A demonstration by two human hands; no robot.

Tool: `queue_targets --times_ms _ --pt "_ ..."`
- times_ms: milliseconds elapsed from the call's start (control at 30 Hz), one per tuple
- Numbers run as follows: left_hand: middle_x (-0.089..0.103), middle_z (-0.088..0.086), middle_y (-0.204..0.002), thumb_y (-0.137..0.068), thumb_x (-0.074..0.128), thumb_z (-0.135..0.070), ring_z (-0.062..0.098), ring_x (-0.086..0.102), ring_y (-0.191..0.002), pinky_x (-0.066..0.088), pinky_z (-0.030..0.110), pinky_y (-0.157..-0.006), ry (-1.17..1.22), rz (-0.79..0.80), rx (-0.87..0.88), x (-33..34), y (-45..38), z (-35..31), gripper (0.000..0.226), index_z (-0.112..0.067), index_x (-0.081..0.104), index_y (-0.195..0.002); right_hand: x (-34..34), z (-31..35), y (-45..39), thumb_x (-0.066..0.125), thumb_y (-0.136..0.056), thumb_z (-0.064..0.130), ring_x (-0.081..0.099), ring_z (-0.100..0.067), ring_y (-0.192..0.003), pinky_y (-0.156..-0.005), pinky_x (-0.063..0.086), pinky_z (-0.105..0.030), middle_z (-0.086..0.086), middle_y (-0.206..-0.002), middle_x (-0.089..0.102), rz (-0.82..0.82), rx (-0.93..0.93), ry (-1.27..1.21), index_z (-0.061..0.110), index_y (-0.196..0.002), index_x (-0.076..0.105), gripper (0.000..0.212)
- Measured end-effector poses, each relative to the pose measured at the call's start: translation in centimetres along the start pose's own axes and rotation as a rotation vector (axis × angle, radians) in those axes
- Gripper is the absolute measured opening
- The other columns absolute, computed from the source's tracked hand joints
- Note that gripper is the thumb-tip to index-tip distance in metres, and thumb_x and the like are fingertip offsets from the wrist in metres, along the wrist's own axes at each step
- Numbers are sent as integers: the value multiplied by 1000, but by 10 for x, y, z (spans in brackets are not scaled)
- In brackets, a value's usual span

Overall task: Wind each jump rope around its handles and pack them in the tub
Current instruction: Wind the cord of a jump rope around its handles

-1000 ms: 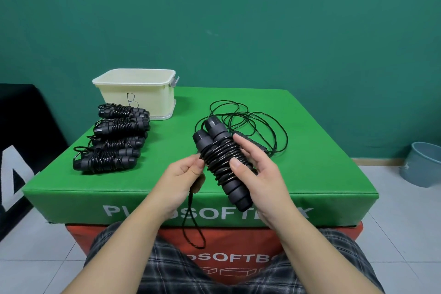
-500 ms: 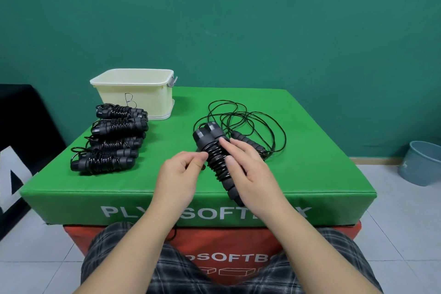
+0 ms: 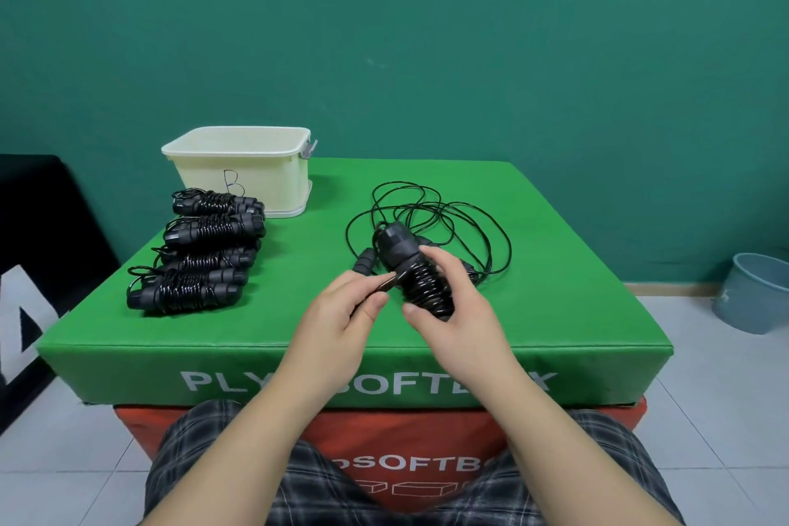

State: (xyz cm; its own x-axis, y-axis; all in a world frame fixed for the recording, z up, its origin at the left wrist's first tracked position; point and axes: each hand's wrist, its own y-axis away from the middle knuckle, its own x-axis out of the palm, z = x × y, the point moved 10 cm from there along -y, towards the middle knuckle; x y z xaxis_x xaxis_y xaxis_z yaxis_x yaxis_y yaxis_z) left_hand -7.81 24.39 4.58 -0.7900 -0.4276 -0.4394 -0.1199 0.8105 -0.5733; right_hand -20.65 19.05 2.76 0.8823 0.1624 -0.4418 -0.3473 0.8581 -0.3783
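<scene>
On the green soft box (image 3: 533, 269) we see, at its far left corner, the cream tub (image 3: 239, 175). Four wound ropes (image 3: 200, 256) lie before the tub. Near the box's middle, our right hand (image 3: 452, 307) grasps the wound jump rope (image 3: 410, 269); our left hand (image 3: 341, 307) pinches its cord end.

A second ago I held the wound jump rope (image 3: 412, 269) slanted across the middle of the frame, its tail dangling below the mat's front edge. Now my right hand (image 3: 448, 307) has tipped it end-on, and my left hand (image 3: 341, 312) pinches the tail taut beside the coils.
</scene>
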Motion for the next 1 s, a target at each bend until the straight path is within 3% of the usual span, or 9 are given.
queue_targets --times_ms 100,233,333,467,533,600,767,900,1000 --pt "58 -13 -83 -95 47 -23 2 54 -82 40 15 -72 -43 -8 -44 -2 0 10 18 -31 62 -101 -5 -4 -1 70 -83 11 57 4 -99 -89 43 -20 24 -111 58 -7 45 -168 47 -120 44 58" --pt "58 -13 -74 -95 51 -22 -2 51 -69 38 19 -64 -18 -27 -228 -5 1 33 18 -38 51 -85 1 -1 2 69 -74 31 59 -8 -106 -95 49 -36 20 -117 56 30 60 -264 50 -121 47 55" --pt "60 -12 -81 -93 53 -22 -4 53 -72 40 22 -70 88 -38 -302 -6 0 37 14 -35 52 -89 7 2 3 69 -68 41 63 -19 -103 -91 52 -47 11 -117 62 67 64 -369 50 -121 50 56" --pt "58 3 -61 -92 49 -33 9 46 -51 38 37 -58 236 12 -339 -3 -2 36 19 -19 59 -99 18 4 5 65 -75 19 67 -34 -77 -69 53 -50 5 -96 71 159 133 -626 35 -120 53 50" --pt "45 -6 -44 -91 49 -46 4 35 -43 27 24 -45 299 41 -343 -1 -1 39 33 -15 58 -83 21 3 4 66 -74 19 68 -38 -81 -71 53 -49 1 -100 70 190 148 -661 35 -117 55 48" --pt "44 -11 -43 -89 49 -45 2 34 -41 24 16 -45 321 6 -343 -4 -1 41 37 -12 56 -74 20 1 3 70 -72 30 65 -33 -103 -92 51 -51 -1 -115 66 195 121 -580 43 -116 56 48" --pt "51 -18 -49 -80 61 -29 -2 41 -42 28 11 -46 304 -188 -363 -24 0 41 21 -21 62 -60 3 10 -2 58 -80 44 50 -9 -124 -109 38 -43 10 -130 55 80 -51 -257 62 -118 47 43" --pt "49 -13 -49 -81 68 -19 1 41 -46 30 14 -50 226 -237 -311 -33 -3 33 35 -22 57 -49 -3 25 -1 49 -92 23 38 6 -127 -109 29 -17 17 -133 46 -20 -234 4 39 -131 45 42" --pt "47 -7 -53 -82 69 -19 1 44 -50 32 12 -53 133 -266 -272 -37 -4 26 37 -23 58 -47 7 24 -1 40 -98 29 28 16 -128 -108 18 -6 20 -139 36 69 -180 38 31 -142 33 45"
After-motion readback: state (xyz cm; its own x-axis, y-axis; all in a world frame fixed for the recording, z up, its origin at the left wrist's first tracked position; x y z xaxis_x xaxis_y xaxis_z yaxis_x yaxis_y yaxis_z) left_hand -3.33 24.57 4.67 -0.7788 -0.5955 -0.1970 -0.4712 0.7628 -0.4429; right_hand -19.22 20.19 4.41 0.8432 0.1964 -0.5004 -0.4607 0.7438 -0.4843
